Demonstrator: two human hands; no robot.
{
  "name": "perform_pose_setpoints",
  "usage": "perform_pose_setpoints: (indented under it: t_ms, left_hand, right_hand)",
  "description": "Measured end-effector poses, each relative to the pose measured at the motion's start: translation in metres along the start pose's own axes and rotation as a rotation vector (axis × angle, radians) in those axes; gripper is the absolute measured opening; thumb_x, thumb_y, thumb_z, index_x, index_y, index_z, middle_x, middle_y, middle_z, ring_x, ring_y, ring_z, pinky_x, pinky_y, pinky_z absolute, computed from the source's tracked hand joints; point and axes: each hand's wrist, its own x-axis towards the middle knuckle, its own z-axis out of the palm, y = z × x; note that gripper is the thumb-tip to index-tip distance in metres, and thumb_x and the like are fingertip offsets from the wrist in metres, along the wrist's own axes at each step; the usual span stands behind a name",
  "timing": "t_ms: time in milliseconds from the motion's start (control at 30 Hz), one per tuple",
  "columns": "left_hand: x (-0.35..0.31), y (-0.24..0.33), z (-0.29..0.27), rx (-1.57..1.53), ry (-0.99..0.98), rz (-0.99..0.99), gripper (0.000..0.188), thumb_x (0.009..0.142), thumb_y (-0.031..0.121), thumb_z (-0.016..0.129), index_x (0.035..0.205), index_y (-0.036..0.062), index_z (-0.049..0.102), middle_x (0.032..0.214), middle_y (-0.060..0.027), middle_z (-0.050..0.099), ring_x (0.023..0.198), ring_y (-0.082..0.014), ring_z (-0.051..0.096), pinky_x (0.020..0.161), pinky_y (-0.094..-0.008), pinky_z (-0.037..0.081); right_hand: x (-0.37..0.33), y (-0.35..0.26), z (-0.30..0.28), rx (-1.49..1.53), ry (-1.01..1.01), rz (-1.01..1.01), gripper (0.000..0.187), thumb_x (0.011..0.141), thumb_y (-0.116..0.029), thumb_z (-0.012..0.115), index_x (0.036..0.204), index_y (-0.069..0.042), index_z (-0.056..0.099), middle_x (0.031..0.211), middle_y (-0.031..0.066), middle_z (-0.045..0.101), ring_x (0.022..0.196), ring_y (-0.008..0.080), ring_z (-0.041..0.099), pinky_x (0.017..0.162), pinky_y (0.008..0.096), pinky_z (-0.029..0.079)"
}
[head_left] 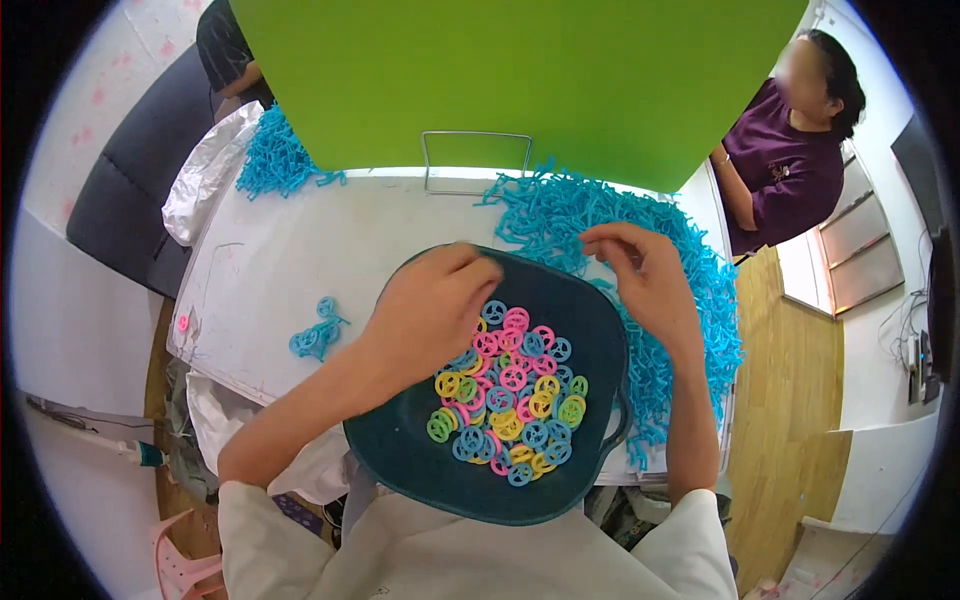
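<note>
A dark green basin with a side handle sits at the table's near edge, in front of my body. Small plastic spoked wheels in pink, blue, yellow and green lie heaped inside it. Over the basin's left part is my left hand, its fingers curled together; whatever they hold is hidden. My right hand hovers past the basin's right rim, beside a big pile of bright blue plastic sticks. Its thumb and bent fingers are apart, with nothing visible between them.
A few blue wheels lie on the white table to the left. Another blue stick pile is at far left, by a silvery bag. A green panel with a wire stand rises behind. One person sits right, another far left.
</note>
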Motion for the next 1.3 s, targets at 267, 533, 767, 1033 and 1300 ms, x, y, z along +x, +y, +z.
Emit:
perform_pose_setpoints:
  t_ms: [267,533,767,1033,1300]
  left_hand:
    - [0.115,-0.063,0.09,0.191,-0.514,-0.027,0.026,0.077,0.023,0.072,0.093,0.0047,0.061,0.089,-0.0174,0.065,0.09,-0.0358,0.063,0.073,-0.0468,0.049]
    - [0.13,-0.052,0.118,0.187,-0.196,-0.101,0.015,0.075,0.013,0.069,0.087,0.0055,0.064,0.088,-0.0165,0.067,0.088,-0.035,0.066,0.075,-0.0452,0.052]
    - [0.122,-0.046,0.074,-0.054,0.089,-0.064,0.008,0.079,0.009,0.065,0.082,0.0016,0.065,0.084,-0.0169,0.065,0.079,-0.0354,0.063,0.069,-0.0441,0.049]
    - [0.112,-0.045,0.066,-0.015,0.158,0.177,0.013,0.081,0.004,0.064,0.093,0.0045,0.062,0.087,-0.014,0.061,0.077,-0.0344,0.062,0.066,-0.0416,0.05]
    - [0.107,-0.03,0.058,-0.209,0.281,0.148,0.012,0.083,0.001,0.063,0.095,0.0036,0.062,0.09,-0.0107,0.064,0.079,-0.0272,0.065,0.064,-0.0335,0.053]
  right_hand:
    - [0.001,-0.009,0.005,-0.02,0.013,-0.018,0.024,0.096,-0.002,0.044,0.104,0.0,0.066,0.087,0.0097,0.067,0.081,0.0149,0.06,0.072,0.0279,0.048]
    - [0.0,-0.005,0.007,-0.013,-0.018,0.01,0.025,0.093,0.002,0.043,0.104,0.0,0.066,0.089,0.01,0.069,0.081,0.0165,0.062,0.075,0.0292,0.049]
    - [-0.001,-0.002,0.008,-0.072,0.042,0.001,0.029,0.091,0.003,0.046,0.116,-0.003,0.06,0.099,0.0109,0.067,0.086,0.0192,0.063,0.076,0.0317,0.05]
    - [0.0,0.005,0.012,-0.14,0.163,0.031,0.051,0.092,0.0,0.05,0.14,-0.011,0.036,0.121,0.0168,0.056,0.094,0.0241,0.061,0.075,0.0327,0.05]
    - [0.003,0.013,0.018,-0.162,0.205,0.054,0.055,0.093,-0.005,0.053,0.143,-0.006,0.03,0.134,0.0225,0.047,0.113,0.0284,0.056,0.084,0.0354,0.051]
